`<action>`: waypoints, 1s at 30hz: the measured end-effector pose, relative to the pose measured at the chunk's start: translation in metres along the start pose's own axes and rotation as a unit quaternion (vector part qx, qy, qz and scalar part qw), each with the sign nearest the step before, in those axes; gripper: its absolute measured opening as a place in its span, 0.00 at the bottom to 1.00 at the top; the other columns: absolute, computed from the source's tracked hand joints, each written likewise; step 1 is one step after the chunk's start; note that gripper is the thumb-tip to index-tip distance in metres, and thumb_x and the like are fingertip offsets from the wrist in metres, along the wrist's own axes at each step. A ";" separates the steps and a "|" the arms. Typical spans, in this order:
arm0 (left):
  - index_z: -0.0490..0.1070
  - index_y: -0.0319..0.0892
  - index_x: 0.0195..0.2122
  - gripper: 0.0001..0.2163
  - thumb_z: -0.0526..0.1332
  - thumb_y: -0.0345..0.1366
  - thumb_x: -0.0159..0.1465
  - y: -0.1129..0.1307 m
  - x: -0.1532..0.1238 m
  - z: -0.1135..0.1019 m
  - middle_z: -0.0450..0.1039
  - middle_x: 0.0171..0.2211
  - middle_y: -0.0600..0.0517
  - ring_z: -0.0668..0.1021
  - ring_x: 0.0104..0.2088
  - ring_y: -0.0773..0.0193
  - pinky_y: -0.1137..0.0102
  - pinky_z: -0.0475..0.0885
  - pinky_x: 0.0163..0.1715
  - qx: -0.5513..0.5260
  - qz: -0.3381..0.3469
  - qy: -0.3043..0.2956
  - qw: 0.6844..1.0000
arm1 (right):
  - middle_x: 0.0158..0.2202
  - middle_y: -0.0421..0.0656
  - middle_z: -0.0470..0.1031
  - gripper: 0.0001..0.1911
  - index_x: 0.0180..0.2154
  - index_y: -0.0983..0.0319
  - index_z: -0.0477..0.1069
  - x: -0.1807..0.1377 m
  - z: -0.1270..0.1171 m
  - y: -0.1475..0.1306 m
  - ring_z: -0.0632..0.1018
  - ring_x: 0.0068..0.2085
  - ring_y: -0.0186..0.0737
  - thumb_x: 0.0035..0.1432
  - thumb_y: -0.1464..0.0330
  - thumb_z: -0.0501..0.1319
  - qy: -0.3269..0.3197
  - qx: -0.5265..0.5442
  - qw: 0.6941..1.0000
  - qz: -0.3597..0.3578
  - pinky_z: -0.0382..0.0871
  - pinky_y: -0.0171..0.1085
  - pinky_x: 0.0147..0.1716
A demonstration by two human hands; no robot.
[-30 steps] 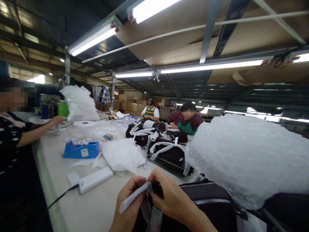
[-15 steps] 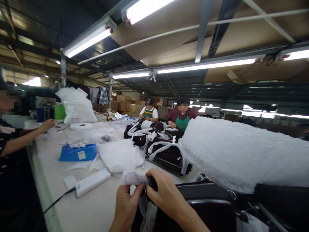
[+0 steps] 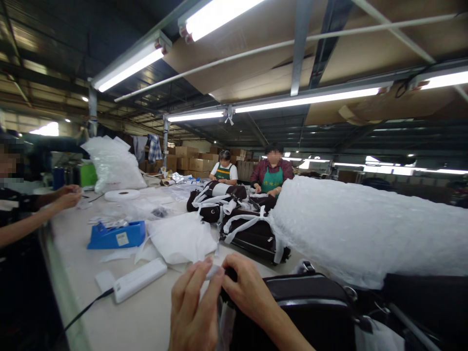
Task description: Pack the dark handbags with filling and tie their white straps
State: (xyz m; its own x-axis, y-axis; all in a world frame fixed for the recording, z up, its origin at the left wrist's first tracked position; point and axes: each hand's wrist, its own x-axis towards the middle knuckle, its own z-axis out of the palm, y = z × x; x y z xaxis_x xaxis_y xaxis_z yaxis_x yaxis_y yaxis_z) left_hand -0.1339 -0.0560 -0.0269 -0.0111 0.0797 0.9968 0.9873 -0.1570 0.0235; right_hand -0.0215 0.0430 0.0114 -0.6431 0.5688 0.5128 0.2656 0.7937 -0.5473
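Note:
A black bag (image 3: pixel 310 297) with shiny trim and metal rings lies in front of me at the lower right. My right hand (image 3: pixel 252 292) is closed around a dark strap part at the bag's near left end. Close beside it, my left hand (image 3: pixel 195 302) has its fingers bent around a thin white wrapping sheet (image 3: pixel 212 273), pressed against that strap part. Much of the sheet and the strap is hidden behind my fingers. More white wrapping hangs below, between my two hands.
A blue tape dispenser (image 3: pixel 117 235), a white power bank-like block (image 3: pixel 141 280) with a black cable, and white sheets (image 3: pixel 183 236) lie left. Wrapped black bags (image 3: pixel 252 234) are ahead. A large bubble-wrap bundle (image 3: pixel 365 229) stands right. Co-workers are left and across the table.
My left hand has risen and turned, its fingers now folded over the white sheet, which shows less. My right hand stays at the strap. The co-worker at left has brought both hands together.

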 end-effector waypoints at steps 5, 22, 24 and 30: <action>0.73 0.34 0.49 0.17 0.46 0.23 0.69 -0.006 0.027 0.002 0.77 0.47 0.43 0.73 0.56 0.52 0.54 0.58 0.63 0.068 0.130 -0.191 0.971 | 0.29 0.41 0.69 0.09 0.27 0.61 0.62 0.000 0.000 -0.001 0.70 0.31 0.38 0.56 0.76 0.58 0.004 -0.023 0.999 -0.043 0.59 0.36 0.34; 0.67 0.42 0.32 0.05 0.53 0.30 0.61 -0.035 0.095 0.012 0.75 0.33 0.48 0.76 0.37 0.55 0.64 0.70 0.40 -0.107 -0.078 -0.647 0.751 | 0.29 0.43 0.71 0.06 0.32 0.60 0.62 -0.008 0.006 -0.009 0.72 0.31 0.42 0.54 0.76 0.54 0.035 -0.109 0.993 -0.002 0.51 0.38 0.31; 0.65 0.43 0.28 0.04 0.53 0.32 0.59 -0.039 0.096 0.013 0.70 0.27 0.54 0.74 0.32 0.61 0.70 0.68 0.34 -0.169 -0.148 -0.664 0.713 | 0.29 0.41 0.70 0.06 0.31 0.59 0.62 -0.008 0.004 -0.008 0.71 0.31 0.41 0.52 0.76 0.55 0.033 -0.099 0.994 -0.012 0.52 0.37 0.31; 0.57 0.44 0.22 0.08 0.56 0.41 0.48 -0.046 0.099 0.016 0.54 0.18 0.61 0.54 0.16 0.72 0.74 0.47 0.16 -0.276 -0.371 -0.693 0.553 | 0.27 0.37 0.66 0.07 0.29 0.59 0.60 -0.007 0.002 -0.002 0.67 0.29 0.36 0.53 0.75 0.56 0.028 -0.055 0.997 -0.051 0.53 0.35 0.30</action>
State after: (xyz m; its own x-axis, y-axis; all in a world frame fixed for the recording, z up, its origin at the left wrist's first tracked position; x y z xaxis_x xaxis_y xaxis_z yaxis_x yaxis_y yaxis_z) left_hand -0.1783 -0.0252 0.0690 0.1296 0.9421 -0.3094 0.5892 0.1778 0.7882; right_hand -0.0189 0.0367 0.0079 -0.6307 0.4930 0.5994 0.2796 0.8648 -0.4171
